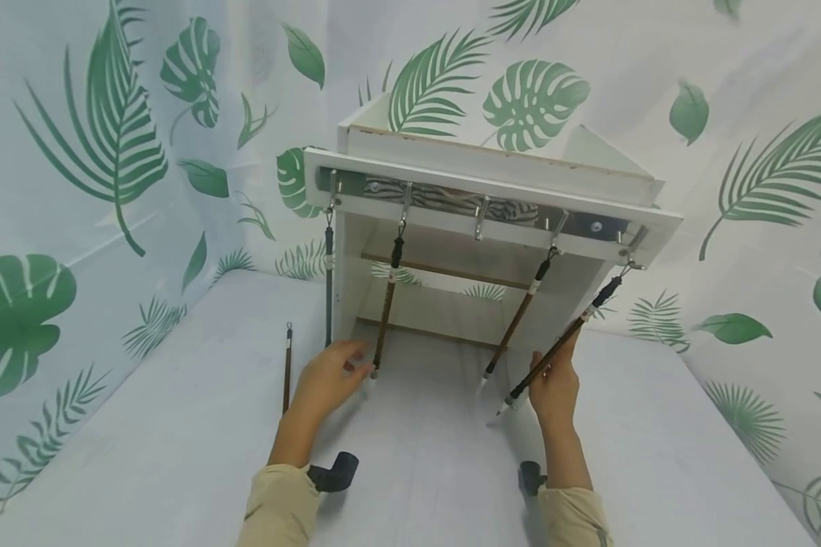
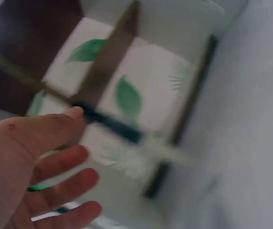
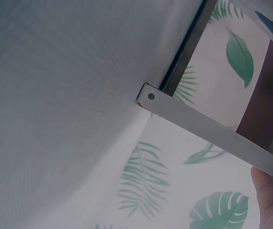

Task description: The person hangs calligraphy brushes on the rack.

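A white wooden rack (image 1: 496,186) stands ahead of me, with metal hooks along its front rail. Several calligraphy brushes hang from the hooks, tips down. My left hand (image 1: 324,380) is beside the lower end of the second brush from the left (image 1: 386,315); its thumb is close to or touching the brush, its other fingers loosely spread. In the left wrist view that brush (image 2: 112,126) is blurred. My right hand (image 1: 556,384) grips the rack's right side panel (image 3: 212,133), partly behind the rightmost brush (image 1: 561,338).
Another brush (image 1: 288,365) lies on the white table (image 1: 144,425), left of my left hand. The middle hook (image 1: 480,216) carries no brush. A leaf-patterned cloth (image 1: 759,152) hangs behind and beside the rack. Black wrist mounts (image 1: 338,472) stick inward from my wrists.
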Demonstrator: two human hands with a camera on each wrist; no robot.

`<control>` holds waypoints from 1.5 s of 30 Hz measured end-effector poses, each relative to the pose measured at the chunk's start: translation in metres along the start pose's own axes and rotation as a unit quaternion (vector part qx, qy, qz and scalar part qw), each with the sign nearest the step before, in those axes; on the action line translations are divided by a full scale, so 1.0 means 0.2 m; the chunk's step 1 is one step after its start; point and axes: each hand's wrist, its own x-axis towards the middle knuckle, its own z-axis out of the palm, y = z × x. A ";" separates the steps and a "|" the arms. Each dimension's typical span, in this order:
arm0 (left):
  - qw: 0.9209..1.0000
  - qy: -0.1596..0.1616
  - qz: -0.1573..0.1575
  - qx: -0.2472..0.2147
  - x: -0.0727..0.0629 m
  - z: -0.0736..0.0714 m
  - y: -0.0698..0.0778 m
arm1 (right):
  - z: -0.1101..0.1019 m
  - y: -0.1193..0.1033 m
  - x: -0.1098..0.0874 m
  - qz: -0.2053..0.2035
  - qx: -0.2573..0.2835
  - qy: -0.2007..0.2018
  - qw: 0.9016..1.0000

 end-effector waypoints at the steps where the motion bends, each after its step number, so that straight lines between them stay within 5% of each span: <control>1: 1.000 0.010 0.001 0.002 -0.01 -0.04 0.01 | 0.00 0.00 0.00 0.001 -0.001 0.001 1.000; 4: 0.996 0.081 0.018 -0.011 -0.03 -0.15 0.03 | -0.01 -0.01 0.00 0.004 -0.004 0.002 1.000; 6: 0.987 0.158 0.034 -0.024 -0.04 -0.21 0.02 | -0.01 -0.01 0.01 0.002 -0.004 0.003 1.000; 8: 0.977 0.212 0.017 -0.033 -0.05 -0.25 -0.01 | -0.01 -0.01 0.01 0.002 -0.002 0.003 1.000; 9: 0.976 0.213 -0.012 -0.033 -0.05 -0.27 -0.03 | -0.01 -0.01 0.01 0.005 -0.003 0.001 1.000; 11: 0.981 0.169 -0.094 -0.024 -0.06 -0.28 -0.10 | -0.01 -0.01 0.01 0.004 0.002 -0.001 1.000; 14: 0.976 0.025 -0.218 0.009 -0.08 -0.27 -0.20 | -0.01 -0.01 0.00 0.013 0.004 -0.007 1.000; 16: 0.965 -0.049 -0.259 0.021 -0.10 -0.25 -0.25 | 0.00 -0.01 0.00 0.014 0.006 -0.007 1.000; 18: 0.957 -0.077 -0.277 0.023 -0.10 -0.23 -0.28 | 0.00 -0.01 0.00 0.018 0.004 -0.009 1.000; 28: 0.949 -0.088 -0.303 0.021 -0.12 -0.17 -0.33 | 0.00 0.00 0.00 0.004 0.001 0.000 1.000; 37: 0.959 -0.076 -0.272 0.038 -0.10 -0.11 -0.35 | 0.01 0.01 0.01 -0.002 0.010 0.005 1.000; 45: 0.965 -0.063 -0.252 0.021 -0.11 -0.14 -0.33 | 0.00 0.01 0.00 0.008 0.006 -0.005 1.000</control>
